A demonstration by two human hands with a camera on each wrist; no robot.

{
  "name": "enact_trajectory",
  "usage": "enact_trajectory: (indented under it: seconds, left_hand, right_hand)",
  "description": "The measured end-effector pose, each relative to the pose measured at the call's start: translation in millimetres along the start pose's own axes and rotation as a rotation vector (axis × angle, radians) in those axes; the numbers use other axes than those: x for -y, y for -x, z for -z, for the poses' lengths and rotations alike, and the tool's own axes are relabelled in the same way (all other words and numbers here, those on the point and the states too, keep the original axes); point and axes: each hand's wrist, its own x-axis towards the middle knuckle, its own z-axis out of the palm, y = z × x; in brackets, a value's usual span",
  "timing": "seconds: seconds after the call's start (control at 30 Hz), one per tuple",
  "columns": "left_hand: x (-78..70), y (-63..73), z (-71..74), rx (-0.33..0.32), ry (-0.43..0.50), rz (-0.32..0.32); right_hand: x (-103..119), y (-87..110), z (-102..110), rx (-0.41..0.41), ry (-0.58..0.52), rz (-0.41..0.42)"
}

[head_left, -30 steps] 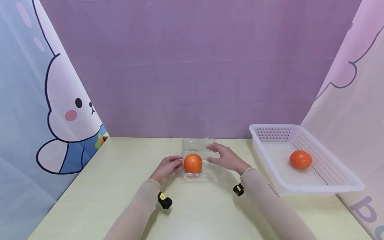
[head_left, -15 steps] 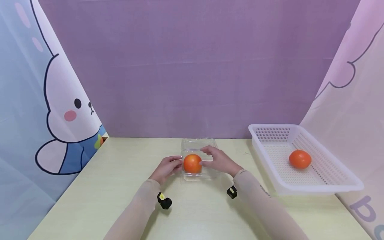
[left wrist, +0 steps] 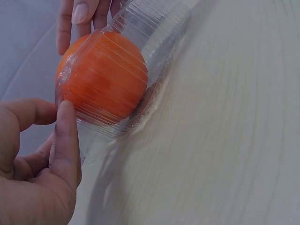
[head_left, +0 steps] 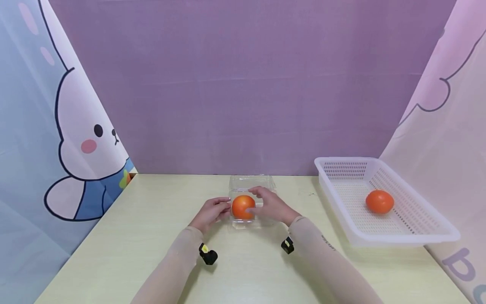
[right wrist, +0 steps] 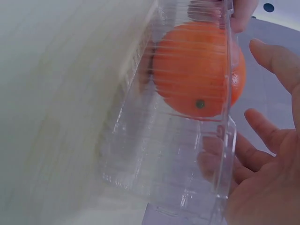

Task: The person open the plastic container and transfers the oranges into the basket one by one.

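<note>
A clear plastic clamshell box (head_left: 240, 184) stands with its lid folded back, ribbed walls showing in the wrist views. Inside, at its left end, sits a smooth, round orange-red fruit (head_left: 241, 206) with a small green stem spot, seen through the wall in the right wrist view. My left hand (head_left: 213, 212) pinches the box's left rim between thumb and forefinger (left wrist: 44, 111). Over the right part of the box my right hand (head_left: 270, 206) has its fingers spread; the thumb overlaps the fruit in the head view. Some right fingers (right wrist: 213, 154) show through the plastic.
A white perforated basket (head_left: 338, 202) stands at the right of the pale wooden table (head_left: 152, 228), holding one similar fruit (head_left: 379, 202). A purple cloth (head_left: 243, 84) hangs behind, with printed curtains (head_left: 79, 177) at the sides. Both wrists carry small black cameras (head_left: 208, 255).
My right hand has moved left over the box, toward the fruit, until its thumb overlaps it in the head view. The left hand stays at the rim.
</note>
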Motion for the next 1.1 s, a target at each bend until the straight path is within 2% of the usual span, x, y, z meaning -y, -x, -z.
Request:
enact_trajectory:
  seconds: [0.33,0.7,1.1]
  left_hand:
    - [1.0,-1.4,-0.4,-0.003,0.005,0.001]
    - [-0.3,-0.6,-0.9,-0.008,-0.008,0.007]
    - [-0.3,-1.0,-2.0,-0.016,0.000,-0.001]
  right_hand:
    - [-1,-1.5,-10,-0.014,-0.016,-0.047]
    - [-5,-7.1,-21,-0.036,-0.017,-0.031]
    - [-7,-11.9,-29,-0.022,0.001,-0.031]
